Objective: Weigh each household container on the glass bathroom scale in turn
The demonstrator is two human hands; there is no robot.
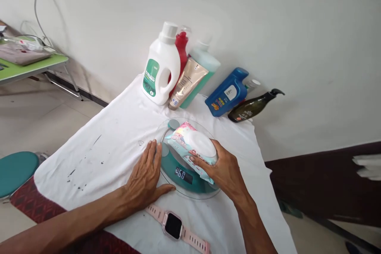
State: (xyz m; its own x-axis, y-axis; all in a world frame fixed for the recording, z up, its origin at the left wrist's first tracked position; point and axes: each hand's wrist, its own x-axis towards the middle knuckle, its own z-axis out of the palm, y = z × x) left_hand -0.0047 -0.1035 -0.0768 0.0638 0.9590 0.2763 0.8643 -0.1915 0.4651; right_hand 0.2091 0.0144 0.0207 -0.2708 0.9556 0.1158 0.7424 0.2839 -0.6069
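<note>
A round glass scale with a teal base lies on the white cloth, its lit display reading what looks like 60. Over the scale sits a pack of wet wipes, pastel pink and blue with a white lid. My right hand grips the pack at its right end, thumb on the near side. Flat on the cloth at the scale's left edge, my left hand has its fingers stretched out and holds nothing. Just in front lies a pink-strapped smartwatch with a dark screen.
Behind the scale stand a white detergent bottle, a beige tube, a green bottle and a red one. Right of them are a blue bottle and a dark pump bottle. A teal stool and green table stand left.
</note>
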